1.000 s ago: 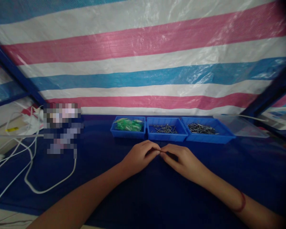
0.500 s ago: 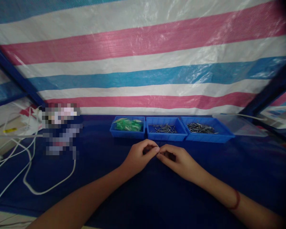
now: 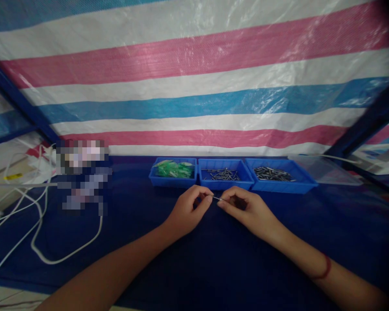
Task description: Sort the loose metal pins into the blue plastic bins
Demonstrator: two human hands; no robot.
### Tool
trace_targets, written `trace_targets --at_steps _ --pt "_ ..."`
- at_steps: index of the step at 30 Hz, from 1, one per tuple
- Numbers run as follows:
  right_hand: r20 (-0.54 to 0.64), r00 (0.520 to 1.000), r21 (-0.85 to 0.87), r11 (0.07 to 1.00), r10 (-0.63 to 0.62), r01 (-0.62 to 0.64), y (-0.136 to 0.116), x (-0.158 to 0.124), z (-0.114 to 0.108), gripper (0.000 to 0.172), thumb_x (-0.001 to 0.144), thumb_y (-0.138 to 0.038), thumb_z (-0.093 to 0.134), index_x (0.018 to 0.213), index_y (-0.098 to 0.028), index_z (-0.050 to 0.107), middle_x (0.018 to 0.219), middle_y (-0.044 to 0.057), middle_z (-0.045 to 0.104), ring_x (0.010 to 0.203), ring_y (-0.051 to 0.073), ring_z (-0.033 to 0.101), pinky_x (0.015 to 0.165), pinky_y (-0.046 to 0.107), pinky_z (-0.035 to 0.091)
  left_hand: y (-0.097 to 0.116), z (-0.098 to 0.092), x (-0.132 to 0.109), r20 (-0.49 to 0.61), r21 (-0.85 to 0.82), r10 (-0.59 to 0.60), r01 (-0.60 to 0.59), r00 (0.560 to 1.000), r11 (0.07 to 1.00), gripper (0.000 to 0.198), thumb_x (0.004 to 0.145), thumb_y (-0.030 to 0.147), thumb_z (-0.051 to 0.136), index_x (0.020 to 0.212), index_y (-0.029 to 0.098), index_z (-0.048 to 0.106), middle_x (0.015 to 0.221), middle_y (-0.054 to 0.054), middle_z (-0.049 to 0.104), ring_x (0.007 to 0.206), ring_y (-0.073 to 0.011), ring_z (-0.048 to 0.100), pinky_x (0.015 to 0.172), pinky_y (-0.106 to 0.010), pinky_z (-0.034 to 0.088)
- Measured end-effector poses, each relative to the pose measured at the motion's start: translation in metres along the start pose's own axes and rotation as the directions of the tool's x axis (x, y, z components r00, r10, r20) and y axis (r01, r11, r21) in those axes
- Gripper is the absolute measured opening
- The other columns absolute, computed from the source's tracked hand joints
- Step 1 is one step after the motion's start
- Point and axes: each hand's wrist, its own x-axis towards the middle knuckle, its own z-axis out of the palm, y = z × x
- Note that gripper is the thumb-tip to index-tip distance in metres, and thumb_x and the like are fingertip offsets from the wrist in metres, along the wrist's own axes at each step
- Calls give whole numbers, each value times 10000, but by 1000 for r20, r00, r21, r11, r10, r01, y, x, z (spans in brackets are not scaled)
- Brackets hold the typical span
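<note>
A thin metal pin (image 3: 216,198) spans the small gap between my two hands; its exact kind is too small to make out. My left hand (image 3: 188,211) pinches one end between thumb and fingertips. At the other end, the thumb and forefinger of my right hand (image 3: 249,211) are closed on it. Just beyond the hands stands a blue bin (image 3: 225,185) with loose slim metal pieces (image 3: 226,174) inside. To its right, another blue bin (image 3: 285,186) holds a denser pile of dark metal pieces (image 3: 272,174). The left blue bin (image 3: 173,182) contains green items in clear plastic (image 3: 174,169).
The bins stand in a row on a dark blue tabletop (image 3: 194,272). White cables (image 3: 48,261) loop across the left side near blurred-out objects (image 3: 86,172). A clear plastic sheet (image 3: 330,170) lies at the right. A striped tarp (image 3: 194,103) hangs behind.
My hands have drawn slightly apart, the right one shifting a little to the right. The metal pin now shows between the fingertips, which were together before.
</note>
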Motion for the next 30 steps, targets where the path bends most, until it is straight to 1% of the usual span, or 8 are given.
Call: trace_targets --at_steps 5,11,14,17,20,25,27,30 --pt "10 1000 17 1000 -25 25 0 0 -6 194 810 -380 630 823 -188 615 687 -12 532 602 121 460 561 252 380 1 -1 0 40 46 5 -7 999 999 123 907 244 498 924 165 590 862 -19 597 789 -127 569 707 -229 435" --pt "14 997 -60 996 -71 72 -3 2 -11 213 856 -392 564 844 -190 631 796 23 609 699 147 535 640 268 430 1 -3 0 114 144 44 -60 993 988 141 915 260 486 938 166 589 899 -35 590 811 -138 567 717 -243 438" --pt "-69 993 -117 989 -96 88 -3 8 -25 237 860 -412 546 864 -194 638 799 25 634 695 150 564 644 268 453 -2 -2 -1 141 156 51 -73 989 985 161 914 259 488 1023 176 571 981 -53 598 872 -149 577 757 -255 451" --pt "-231 962 -268 960 -147 82 6 17 -55 262 843 -433 547 868 -192 648 817 34 666 712 160 598 649 266 472 -4 -1 -2 150 164 55 -79 987 983 192 920 243 473 1079 177 557 1024 -67 598 909 -155 581 794 -269 455" --pt "-441 882 -462 885 -166 -65 21 26 -93 316 840 -448 511 872 -169 655 830 55 686 711 161 623 660 251 477 -4 -1 -1 155 165 57 -82 986 983 206 921 221 459 1096 176 560 1037 -75 598 926 -161 584 812 -277 460" --pt "-633 755 -599 727 -173 -335 46 31 -143 300 785 -396 531 870 -158 691 765 89 677 694 213 607 663 319 420 -2 -2 -2 191 153 70 -100 979 983 200 915 200 457 1064 172 588 1049 -78 600 929 -163 585 818 -275 463" --pt "-647 746 -640 646 -160 -416 54 30 -153 308 768 -393 535 852 -153 709 743 113 673 684 239 595 626 339 384 -1 -3 -2 206 152 71 -104 976 983 198 912 197 460 1051 176 599 1059 -77 598 914 -159 585 819 -276 463" --pt "-604 791 -707 525 -101 -473 62 28 -160 347 774 -421 525 857 -152 729 774 162 680 679 267 582 582 355 336 0 -4 -3 226 162 74 -112 971 980 204 911 196 458 1049 178 607 1051 -74 594 902 -156 585 824 -280 463"
